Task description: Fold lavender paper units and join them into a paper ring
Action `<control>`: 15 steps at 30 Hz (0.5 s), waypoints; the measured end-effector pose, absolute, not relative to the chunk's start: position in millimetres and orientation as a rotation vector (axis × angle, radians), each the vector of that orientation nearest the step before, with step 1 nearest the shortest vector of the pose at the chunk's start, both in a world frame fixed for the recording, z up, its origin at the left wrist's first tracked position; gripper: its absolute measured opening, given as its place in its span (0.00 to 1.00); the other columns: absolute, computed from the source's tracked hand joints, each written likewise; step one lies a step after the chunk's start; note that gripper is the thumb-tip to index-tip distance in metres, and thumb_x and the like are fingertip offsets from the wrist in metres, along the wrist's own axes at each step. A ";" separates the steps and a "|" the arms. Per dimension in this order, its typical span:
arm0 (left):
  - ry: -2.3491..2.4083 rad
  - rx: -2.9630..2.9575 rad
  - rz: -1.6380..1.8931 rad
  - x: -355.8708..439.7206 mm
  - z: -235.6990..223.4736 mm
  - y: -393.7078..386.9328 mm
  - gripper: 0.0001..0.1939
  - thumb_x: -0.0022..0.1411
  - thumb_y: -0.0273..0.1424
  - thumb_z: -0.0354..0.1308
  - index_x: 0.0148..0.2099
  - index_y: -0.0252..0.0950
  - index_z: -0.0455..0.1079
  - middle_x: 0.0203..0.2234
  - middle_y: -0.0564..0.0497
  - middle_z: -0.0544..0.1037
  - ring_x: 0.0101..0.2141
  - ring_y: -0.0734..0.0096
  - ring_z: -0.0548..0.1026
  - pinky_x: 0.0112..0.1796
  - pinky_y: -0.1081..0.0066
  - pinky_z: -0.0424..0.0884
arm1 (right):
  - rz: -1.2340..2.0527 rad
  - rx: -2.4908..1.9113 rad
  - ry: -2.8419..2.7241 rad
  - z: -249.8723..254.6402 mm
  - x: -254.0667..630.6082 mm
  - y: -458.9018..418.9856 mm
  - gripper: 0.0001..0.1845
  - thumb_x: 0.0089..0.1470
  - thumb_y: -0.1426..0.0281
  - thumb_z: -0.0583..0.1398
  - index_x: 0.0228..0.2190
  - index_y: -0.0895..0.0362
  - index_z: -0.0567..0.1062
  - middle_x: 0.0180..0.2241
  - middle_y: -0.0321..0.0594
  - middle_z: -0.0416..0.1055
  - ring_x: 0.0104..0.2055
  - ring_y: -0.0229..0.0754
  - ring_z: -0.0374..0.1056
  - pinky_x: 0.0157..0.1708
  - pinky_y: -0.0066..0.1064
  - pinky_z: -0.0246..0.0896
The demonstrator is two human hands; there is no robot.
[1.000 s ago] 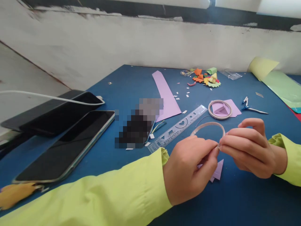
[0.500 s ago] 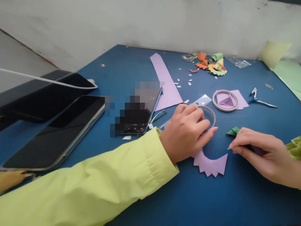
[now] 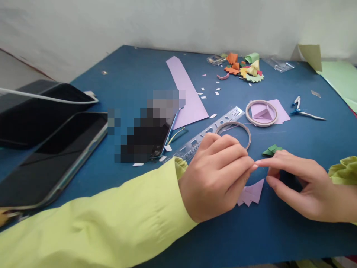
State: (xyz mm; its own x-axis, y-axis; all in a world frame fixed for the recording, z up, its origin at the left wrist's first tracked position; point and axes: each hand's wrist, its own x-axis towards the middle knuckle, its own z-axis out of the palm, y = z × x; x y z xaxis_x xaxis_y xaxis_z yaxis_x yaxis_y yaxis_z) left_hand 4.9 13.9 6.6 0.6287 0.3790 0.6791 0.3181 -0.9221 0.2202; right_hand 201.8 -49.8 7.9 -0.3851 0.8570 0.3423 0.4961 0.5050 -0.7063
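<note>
right hand [image 3: 306, 188], index and thumb now parted, has met the pinched fingertips of the left hand [image 3: 216, 180], contents hidden. folded lilac paper [image 3: 253, 192] lies between them on the desk [image 3: 228, 242], probably light, easily creased: hold its edges.

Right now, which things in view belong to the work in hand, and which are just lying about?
Likely in the work:
tape ring by the left hand
zigzag-edged purple paper
folded green paper near the right hand

Likely just lying about:
front-left phone
blue-and-white tool
orange folded pieces
</note>
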 end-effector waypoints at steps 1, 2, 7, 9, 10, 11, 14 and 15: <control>0.576 2.788 1.198 5.7 7.2 14.2 0.06 0.62 0.22 0.56 0.32 0.33 0.69 0.25 0.49 0.76 0.31 0.67 0.70 0.33 0.65 0.64 | 0.622 -1.124 -2.066 7.7 201.6 -50.7 0.17 0.58 0.79 0.54 0.48 0.56 0.70 0.28 0.34 0.68 0.29 0.35 0.62 0.32 0.31 0.59; 0.564 2.797 1.218 6.4 7.8 13.9 0.05 0.61 0.21 0.57 0.32 0.32 0.69 0.26 0.49 0.76 0.31 0.67 0.70 0.33 0.65 0.64 | 0.585 -1.140 -2.081 7.1 201.5 -51.4 0.17 0.58 0.78 0.54 0.48 0.55 0.70 0.27 0.34 0.68 0.29 0.36 0.61 0.33 0.32 0.58; 0.615 2.565 1.242 8.0 12.2 5.6 0.05 0.59 0.19 0.58 0.32 0.31 0.69 0.27 0.48 0.75 0.33 0.68 0.70 0.37 0.66 0.69 | 0.505 -1.299 -1.974 2.2 205.0 -51.1 0.26 0.59 0.71 0.57 0.58 0.53 0.61 0.29 0.32 0.67 0.30 0.36 0.60 0.37 0.34 0.56; 0.640 2.444 1.179 7.1 14.0 2.0 0.05 0.60 0.18 0.57 0.32 0.30 0.70 0.27 0.48 0.75 0.33 0.69 0.69 0.38 0.66 0.70 | 0.534 -1.269 -1.979 2.3 206.7 -49.4 0.24 0.59 0.70 0.58 0.56 0.55 0.62 0.28 0.33 0.67 0.30 0.36 0.60 0.37 0.34 0.56; 0.642 2.410 1.149 6.6 14.7 0.7 0.05 0.60 0.18 0.57 0.33 0.30 0.70 0.27 0.47 0.75 0.33 0.70 0.69 0.38 0.66 0.70 | 0.546 -1.224 -2.009 3.1 207.1 -48.5 0.20 0.59 0.69 0.59 0.53 0.56 0.66 0.28 0.33 0.66 0.30 0.36 0.60 0.36 0.35 0.54; 0.639 2.393 1.121 6.1 15.0 0.0 0.05 0.61 0.18 0.56 0.33 0.30 0.71 0.27 0.47 0.76 0.33 0.70 0.69 0.37 0.66 0.70 | 0.546 -1.177 -2.039 4.1 207.2 -47.6 0.15 0.58 0.70 0.59 0.48 0.56 0.69 0.28 0.33 0.66 0.30 0.36 0.61 0.36 0.35 0.53; 0.603 2.390 1.038 5.6 14.5 -0.2 0.06 0.62 0.19 0.56 0.35 0.30 0.73 0.28 0.48 0.76 0.33 0.70 0.68 0.38 0.67 0.70 | 0.490 -1.075 -2.079 6.9 206.4 -45.2 0.03 0.58 0.74 0.59 0.35 0.57 0.70 0.28 0.34 0.68 0.30 0.35 0.62 0.34 0.36 0.52; 0.591 2.387 1.011 5.8 14.0 -0.1 0.06 0.62 0.19 0.55 0.35 0.30 0.73 0.27 0.48 0.76 0.33 0.70 0.68 0.38 0.67 0.70 | 0.466 -1.054 -2.089 7.3 206.2 -44.5 0.03 0.58 0.76 0.59 0.34 0.57 0.69 0.28 0.35 0.69 0.30 0.35 0.63 0.34 0.36 0.52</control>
